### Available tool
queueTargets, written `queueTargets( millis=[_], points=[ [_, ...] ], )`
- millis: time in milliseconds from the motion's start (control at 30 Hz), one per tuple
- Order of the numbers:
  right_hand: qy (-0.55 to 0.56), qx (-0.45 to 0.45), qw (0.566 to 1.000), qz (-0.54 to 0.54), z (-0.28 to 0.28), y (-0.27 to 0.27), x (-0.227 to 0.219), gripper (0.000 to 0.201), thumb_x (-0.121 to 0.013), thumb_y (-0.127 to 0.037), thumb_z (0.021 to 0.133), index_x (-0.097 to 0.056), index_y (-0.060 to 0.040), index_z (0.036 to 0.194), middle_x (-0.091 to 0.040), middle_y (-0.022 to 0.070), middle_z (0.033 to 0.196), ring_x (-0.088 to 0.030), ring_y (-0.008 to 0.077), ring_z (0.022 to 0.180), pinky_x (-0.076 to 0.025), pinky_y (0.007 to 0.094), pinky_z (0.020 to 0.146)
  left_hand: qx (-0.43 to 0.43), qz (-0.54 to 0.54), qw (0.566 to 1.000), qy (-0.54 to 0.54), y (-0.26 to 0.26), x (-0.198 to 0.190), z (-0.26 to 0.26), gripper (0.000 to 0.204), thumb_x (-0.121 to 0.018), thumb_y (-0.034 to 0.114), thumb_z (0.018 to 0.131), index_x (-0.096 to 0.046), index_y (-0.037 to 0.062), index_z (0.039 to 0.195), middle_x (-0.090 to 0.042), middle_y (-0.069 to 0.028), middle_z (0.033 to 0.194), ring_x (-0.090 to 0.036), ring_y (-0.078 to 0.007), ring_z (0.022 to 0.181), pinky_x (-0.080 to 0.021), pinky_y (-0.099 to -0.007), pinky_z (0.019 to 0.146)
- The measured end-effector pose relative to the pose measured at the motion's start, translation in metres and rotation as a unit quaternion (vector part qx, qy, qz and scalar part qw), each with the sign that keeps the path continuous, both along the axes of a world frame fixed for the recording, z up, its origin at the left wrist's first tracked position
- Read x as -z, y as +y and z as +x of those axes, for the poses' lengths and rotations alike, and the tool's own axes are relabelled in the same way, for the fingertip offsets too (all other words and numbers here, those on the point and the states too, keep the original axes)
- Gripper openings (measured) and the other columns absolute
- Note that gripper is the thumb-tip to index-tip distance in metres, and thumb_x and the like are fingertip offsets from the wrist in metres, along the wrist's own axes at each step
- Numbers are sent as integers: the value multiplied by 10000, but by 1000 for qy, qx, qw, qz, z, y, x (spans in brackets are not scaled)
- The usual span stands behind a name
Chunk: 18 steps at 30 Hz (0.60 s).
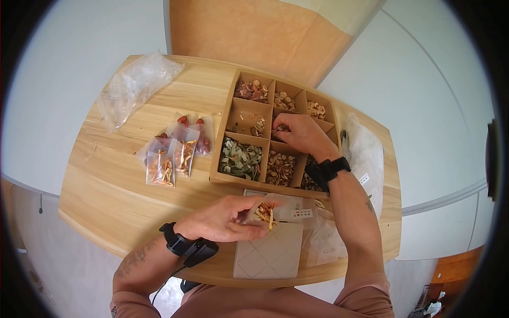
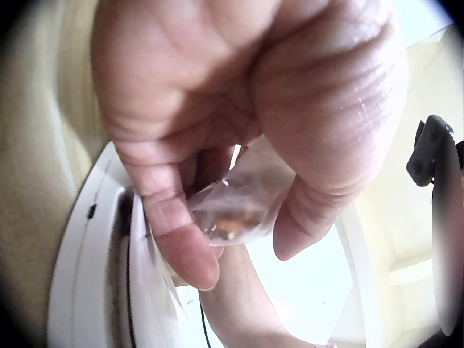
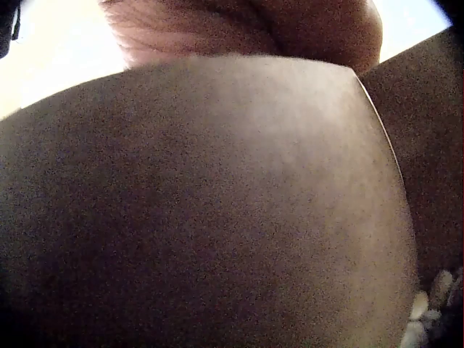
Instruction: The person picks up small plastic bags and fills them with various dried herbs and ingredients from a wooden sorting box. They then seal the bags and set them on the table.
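My left hand holds a small clear plastic bag between thumb and fingers, just in front of the divided cardboard box. Orange-brown and pale dried strips show inside it; in the left wrist view the bag sits between the curled fingers and thumb. My right hand reaches down into the box's middle compartment, its fingertips among dark reddish dried pieces. Its fingers are largely hidden behind the back of the hand. A cardboard wall fills most of the right wrist view.
Other compartments hold green dried leaves, brown slices and reddish pieces. Several filled small bags lie left of the box. A large plastic bag lies at the back left. Below my left hand is a white patterned pad, beside clear bags.
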State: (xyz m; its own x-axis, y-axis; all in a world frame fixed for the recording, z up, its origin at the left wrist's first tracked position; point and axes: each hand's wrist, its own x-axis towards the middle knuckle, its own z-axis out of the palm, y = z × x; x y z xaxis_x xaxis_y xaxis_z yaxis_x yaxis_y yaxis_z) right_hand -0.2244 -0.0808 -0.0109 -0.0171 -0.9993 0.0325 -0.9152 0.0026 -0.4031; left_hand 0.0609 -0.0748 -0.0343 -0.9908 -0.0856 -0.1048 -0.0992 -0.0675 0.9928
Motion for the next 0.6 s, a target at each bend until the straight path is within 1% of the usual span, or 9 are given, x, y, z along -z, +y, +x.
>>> queueTargets(
  millis=[267, 500, 600],
  points=[
    [0, 1, 1000, -2, 0, 0, 0, 200, -693, -168, 865, -661, -50, 1022, -702, 159, 925, -676, 299, 867, -523, 365, 787, 6, 4, 1000, 0, -1, 1, 0, 613, -708, 87, 916, -447, 75, 1470, -595, -4, 1145, -546, -96, 1085, -505, -256, 962],
    [0, -1, 1000, -8, -1, 0, 2, 193, -696, -167, 861, -658, -49, 1009, -699, 162, 914, -675, 305, 862, -522, 367, 784, 5, 8, 1000, -3, 0, -2, 0, 606, -695, 58, 913, -449, 75, 1466, -599, -9, 1151, -551, -102, 1098, -512, -277, 987],
    [-18, 4, 1000, -9, 0, 0, 1, 198, -705, -152, 820, -658, -41, 977, -692, 190, 915, -658, 372, 898, -514, 427, 791, 6, 10, 1000, -5, -1, -3, 0, 599, -683, 39, 915, -450, 79, 1465, -599, -10, 1157, -553, -104, 1106, -513, -287, 997]
  ],
)
